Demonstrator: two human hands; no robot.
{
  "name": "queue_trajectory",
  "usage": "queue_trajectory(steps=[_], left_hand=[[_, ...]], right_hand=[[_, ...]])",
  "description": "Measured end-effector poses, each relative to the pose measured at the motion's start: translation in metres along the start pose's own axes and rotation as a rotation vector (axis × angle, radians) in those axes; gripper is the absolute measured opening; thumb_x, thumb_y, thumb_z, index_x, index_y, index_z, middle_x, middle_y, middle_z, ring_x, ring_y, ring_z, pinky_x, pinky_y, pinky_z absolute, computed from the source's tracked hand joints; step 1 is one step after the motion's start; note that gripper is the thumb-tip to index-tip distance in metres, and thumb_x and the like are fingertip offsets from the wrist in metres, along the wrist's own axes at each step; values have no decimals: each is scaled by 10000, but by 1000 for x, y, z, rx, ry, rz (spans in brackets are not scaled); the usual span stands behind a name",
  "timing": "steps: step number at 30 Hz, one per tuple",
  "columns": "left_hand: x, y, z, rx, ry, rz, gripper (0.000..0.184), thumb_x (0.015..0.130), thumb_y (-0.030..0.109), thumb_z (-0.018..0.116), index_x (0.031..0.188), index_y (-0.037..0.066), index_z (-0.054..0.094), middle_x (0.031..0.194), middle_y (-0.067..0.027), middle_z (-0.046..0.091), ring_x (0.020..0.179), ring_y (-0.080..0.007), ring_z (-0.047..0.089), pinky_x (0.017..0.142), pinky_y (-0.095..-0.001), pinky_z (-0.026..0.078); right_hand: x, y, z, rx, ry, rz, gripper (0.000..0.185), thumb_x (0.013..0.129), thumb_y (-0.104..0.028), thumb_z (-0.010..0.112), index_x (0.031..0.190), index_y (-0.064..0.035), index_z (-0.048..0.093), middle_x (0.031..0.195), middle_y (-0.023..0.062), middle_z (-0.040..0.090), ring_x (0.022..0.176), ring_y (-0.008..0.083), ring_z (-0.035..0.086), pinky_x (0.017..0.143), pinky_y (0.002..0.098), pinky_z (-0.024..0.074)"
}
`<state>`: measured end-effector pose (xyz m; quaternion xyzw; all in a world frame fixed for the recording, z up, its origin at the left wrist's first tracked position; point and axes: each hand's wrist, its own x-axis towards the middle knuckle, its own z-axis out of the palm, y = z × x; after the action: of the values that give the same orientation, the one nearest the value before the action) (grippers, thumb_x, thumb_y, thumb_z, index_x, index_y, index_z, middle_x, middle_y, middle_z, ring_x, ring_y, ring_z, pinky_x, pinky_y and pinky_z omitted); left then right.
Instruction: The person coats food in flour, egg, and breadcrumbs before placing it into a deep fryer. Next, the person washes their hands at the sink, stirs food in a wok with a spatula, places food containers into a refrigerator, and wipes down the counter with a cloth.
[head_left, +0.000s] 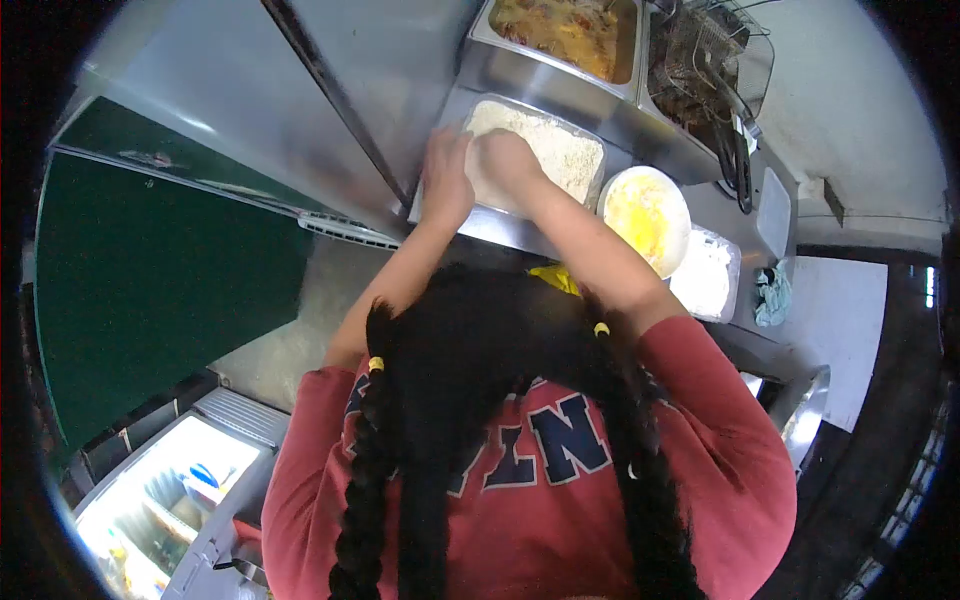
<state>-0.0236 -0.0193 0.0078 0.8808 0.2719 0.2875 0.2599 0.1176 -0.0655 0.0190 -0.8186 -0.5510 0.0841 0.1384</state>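
Beige powdery crumbs (565, 155) fill a clear rectangular tray (603, 163); right hand (508, 162) in it, left hand (446, 180) at its edge; grips hidden, cannot tell. Work seems underway; remainder unclear.

A metal counter (714, 218) carries tray (603, 165) — bowl (682, 228) — tub (733, 285).

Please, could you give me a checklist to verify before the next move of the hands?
1. Bare left hand at the left edge of the clear rectangular tray: ok.
2. Bare right hand at the pale, crumb-like coating inside: ok.
3. What the right fingers hold: cannot tell, they are hidden.
4. Round white bowl with yellow mixture beside the tray: ok.
5. Clear rectangular tub of white powder fully visible: not ok, the bowl partly covers it.
6. Metal wire-mesh basket apart from both hands: ok.
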Motion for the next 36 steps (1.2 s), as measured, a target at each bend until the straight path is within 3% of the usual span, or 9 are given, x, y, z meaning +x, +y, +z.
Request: queue_trajectory(steps=[9,11,18,20,22,26,28,34,36], left_hand=[[0,-1,1,-28,41,5,506,806,-91,430,1285,67,473,1393,-212,371,1331,-403,307,1109,-483,262],[4,4,2,-57,87,43,476,789,-87,438,1239,49,514,1360,-231,408,1293,-410,353,1092,-482,273],[1,3,3,-64,74,17,476,788,-79,438,1240,49,518,1349,-216,423,1300,-401,353,1099,-459,274],[1,4,2,-83,62,-7,486,785,-82,436,1246,52,516,1350,-213,424,1305,-401,348,1104,-460,268],[0,1,5,-48,106,28,494,789,-83,430,1255,60,514,1351,-208,423,1310,-396,345,1111,-462,260],[0,1,5,-52,94,6,487,797,-79,428,1254,63,516,1353,-207,428,1315,-395,342,1115,-465,256],[1,1,6,-76,100,3,486,800,-80,425,1256,65,517,1354,-208,435,1322,-397,337,1118,-470,251],[0,-1,8,-67,96,-5,505,789,-92,420,1257,70,517,1358,-213,432,1330,-402,327,1117,-469,254],[0,-2,8,-62,90,0,506,787,-92,423,1257,70,517,1361,-215,426,1331,-405,323,1115,-471,256]], right_hand=[[-43,28,-22,-69,-218,51,202,777,-67,548,914,-22,690,950,207,669,909,355,647,822,437,513],[-59,28,-15,-77,170,-172,180,766,-100,589,898,-6,668,931,204,663,886,349,648,811,438,514],[-33,54,-22,-26,12,-177,248,730,-135,642,944,-12,667,917,188,673,861,322,657,804,426,518],[-27,57,-42,470,-190,100,320,737,-129,621,1031,-11,664,952,213,678,887,337,661,811,410,519],[-24,77,-49,571,-213,59,367,778,-125,588,1129,-42,658,953,177,692,838,320,666,779,388,509],[-39,77,-65,-5,-145,392,346,797,-204,608,1098,-44,669,1008,179,681,923,326,659,831,402,511],[-54,68,-64,-274,-507,218,342,787,-218,627,1079,-46,672,1019,205,669,963,340,646,864,422,502],[-88,47,-21,6,-40,558,461,743,-161,674,1186,-48,621,1072,214,654,1002,341,637,894,409,492],[-80,63,-26,62,-92,544,505,718,-169,707,1199,-47,611,1077,213,654,1012,343,633,896,405,493]])
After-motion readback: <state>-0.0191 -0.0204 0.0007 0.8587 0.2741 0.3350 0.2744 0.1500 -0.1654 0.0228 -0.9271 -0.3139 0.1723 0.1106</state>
